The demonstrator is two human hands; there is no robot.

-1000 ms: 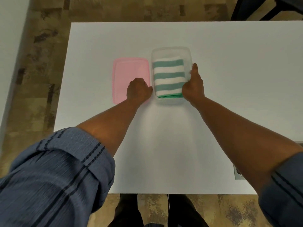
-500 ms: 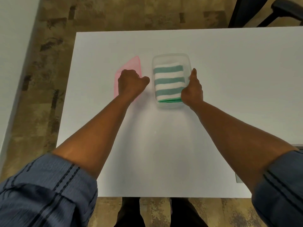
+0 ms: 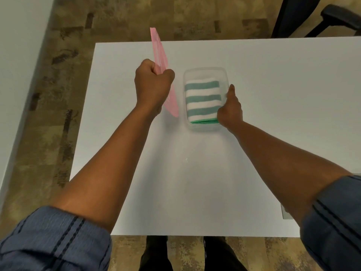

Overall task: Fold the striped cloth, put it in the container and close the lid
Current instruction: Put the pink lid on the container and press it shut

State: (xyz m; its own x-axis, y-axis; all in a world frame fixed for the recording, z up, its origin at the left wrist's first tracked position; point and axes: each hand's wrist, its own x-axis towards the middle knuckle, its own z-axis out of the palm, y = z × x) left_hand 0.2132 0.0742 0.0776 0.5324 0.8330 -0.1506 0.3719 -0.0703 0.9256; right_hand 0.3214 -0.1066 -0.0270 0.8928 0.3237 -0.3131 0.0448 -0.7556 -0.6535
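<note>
My left hand [image 3: 153, 85] is closed tight on the pink lid [image 3: 160, 55], standing it on edge at upper centre so I can swing it over the container [image 3: 224, 75], which sits mid-frame on the white table [image 3: 283, 114]. My right hand [image 3: 230, 110] braces the container's right wall so it won't slide; whether it truly grips, I cannot tell. The folded striped cloth [image 3: 203, 100] lies inside. A moment ago the lid was only half tipped up, low by the tabletop
</note>
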